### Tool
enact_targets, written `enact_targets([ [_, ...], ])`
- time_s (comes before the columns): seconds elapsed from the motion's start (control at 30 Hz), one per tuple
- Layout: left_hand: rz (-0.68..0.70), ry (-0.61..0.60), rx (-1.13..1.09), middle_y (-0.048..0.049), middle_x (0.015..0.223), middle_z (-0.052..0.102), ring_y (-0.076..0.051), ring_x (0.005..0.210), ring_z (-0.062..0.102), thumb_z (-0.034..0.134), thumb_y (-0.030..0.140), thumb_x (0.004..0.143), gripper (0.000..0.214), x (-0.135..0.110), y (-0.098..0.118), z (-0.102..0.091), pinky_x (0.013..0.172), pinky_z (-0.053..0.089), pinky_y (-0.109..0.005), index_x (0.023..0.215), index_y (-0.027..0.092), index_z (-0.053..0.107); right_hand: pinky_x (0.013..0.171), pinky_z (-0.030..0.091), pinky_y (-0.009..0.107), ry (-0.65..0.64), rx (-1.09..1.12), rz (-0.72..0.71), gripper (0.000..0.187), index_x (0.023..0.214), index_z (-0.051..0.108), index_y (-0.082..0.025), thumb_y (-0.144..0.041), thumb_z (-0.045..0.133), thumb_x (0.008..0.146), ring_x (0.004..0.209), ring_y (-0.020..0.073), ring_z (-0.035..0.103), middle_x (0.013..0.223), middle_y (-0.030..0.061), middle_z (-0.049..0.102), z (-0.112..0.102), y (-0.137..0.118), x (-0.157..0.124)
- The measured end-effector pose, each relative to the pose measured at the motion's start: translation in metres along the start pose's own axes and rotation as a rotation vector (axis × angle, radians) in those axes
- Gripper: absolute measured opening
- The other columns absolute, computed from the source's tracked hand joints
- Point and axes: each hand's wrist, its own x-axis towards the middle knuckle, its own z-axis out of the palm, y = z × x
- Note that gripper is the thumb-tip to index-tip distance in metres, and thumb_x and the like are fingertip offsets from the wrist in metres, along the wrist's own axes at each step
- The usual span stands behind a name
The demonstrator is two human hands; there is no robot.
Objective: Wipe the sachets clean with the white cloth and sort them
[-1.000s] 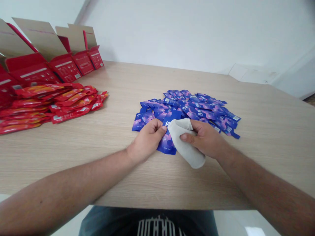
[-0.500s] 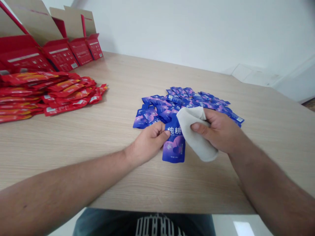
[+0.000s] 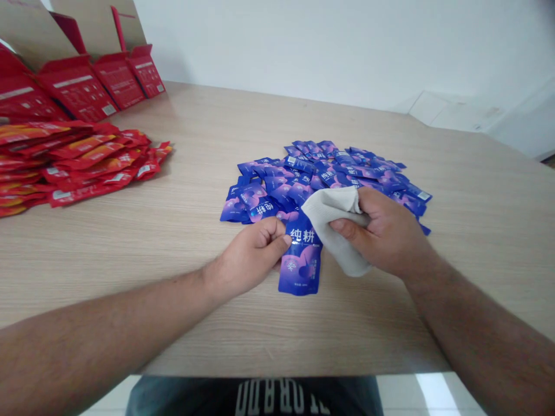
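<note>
A blue and purple pouch [image 3: 300, 268] with white lettering is pinched at its left edge by my left hand [image 3: 255, 251], thumb in front. My right hand [image 3: 384, 231] is closed around a crumpled whitish cloth [image 3: 338, 231], whose left corner overlaps the upper right part of the pouch. Whether the cloth presses on it I cannot tell. Just beyond both hands, a spread heap of similar blue pouches [image 3: 277, 179] lies on the table; my right hand and the cloth hide part of it.
Red packets [image 3: 87, 159] are stacked on the left of the wooden table [image 3: 195, 173]. Behind them stand several red cardboard boxes [image 3: 82, 86] with raised flaps. A white wall [image 3: 281, 46] runs along the back, and the table's front edge lies close to my body.
The pouch and my left hand have shifted slightly left and a little downward in view. My right hand still holds the cloth at the pouch's upper right. The camera view has shifted somewhat.
</note>
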Motion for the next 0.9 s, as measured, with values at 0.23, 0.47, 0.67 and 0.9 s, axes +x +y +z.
enact_targets([
  [0.23,0.023,-0.011,0.078,0.0023,0.069,0.054,-0.011,0.06,0.044,0.056,0.036,0.097,0.024,0.003,-0.005,-0.001,0.056,0.037,-0.023,0.079,0.019,0.053,0.077,0.048,0.037,0.013,-0.1,-0.146,0.022,0.092,0.057,-0.023,-0.043,0.063,0.098,0.089,0.0247,0.06,0.093,0.0068,0.062,0.007,-0.015,-0.005],
  [0.47,0.009,-0.072,-0.116,0.0013,0.072,0.058,-0.012,0.063,0.049,0.069,0.032,0.087,0.022,0.002,-0.003,-0.002,0.057,0.039,-0.023,0.078,0.019,0.054,0.074,0.049,0.034,-0.238,-0.043,-0.32,0.014,0.093,0.057,-0.021,-0.033,0.064,0.097,0.088,0.0218,0.06,0.097,0.0063,0.062,0.017,-0.03,-0.013],
  [0.67,0.018,-0.107,-0.088,0.0019,0.068,0.056,-0.011,0.061,0.048,0.068,0.034,0.089,0.022,0.003,-0.002,-0.003,0.056,0.04,-0.022,0.077,0.019,0.057,0.078,0.05,0.035,-0.12,-0.06,-0.241,0.016,0.093,0.056,-0.021,-0.036,0.062,0.098,0.09,0.023,0.06,0.097,0.0077,0.063,0.015,-0.021,-0.009],
  [0.9,0.026,-0.139,-0.136,0.0019,0.067,0.055,-0.011,0.061,0.049,0.068,0.035,0.089,0.025,0.003,-0.001,-0.004,0.057,0.041,-0.022,0.076,0.018,0.056,0.079,0.05,0.036,-0.049,-0.058,-0.209,0.019,0.094,0.058,-0.021,-0.038,0.061,0.099,0.091,0.0234,0.06,0.097,0.008,0.062,0.015,-0.021,-0.01],
])
